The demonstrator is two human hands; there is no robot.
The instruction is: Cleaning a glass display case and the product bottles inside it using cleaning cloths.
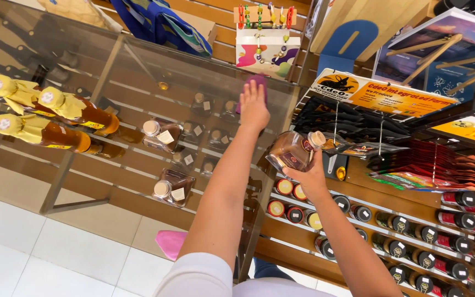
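Note:
My left hand [254, 105] lies flat on a purple cloth [259, 82], pressing it onto the far end of a glass shelf top [138, 71]. My right hand [310, 177] holds a small flat glass bottle [292, 150] of brown liquid with a pale cap. The bottle is tilted and raised just off the right edge of the glass shelf. Both arms reach forward from white sleeves.
Two small flat bottles [163, 135] [174, 186] stand on the glass. Tall amber bottles with yellow-wrapped tops [50, 110] lie to the left. To the right are a rack of hanging packets [358, 127] and wooden shelves of small jars [413, 236]. A white box of beads [268, 47] stands behind.

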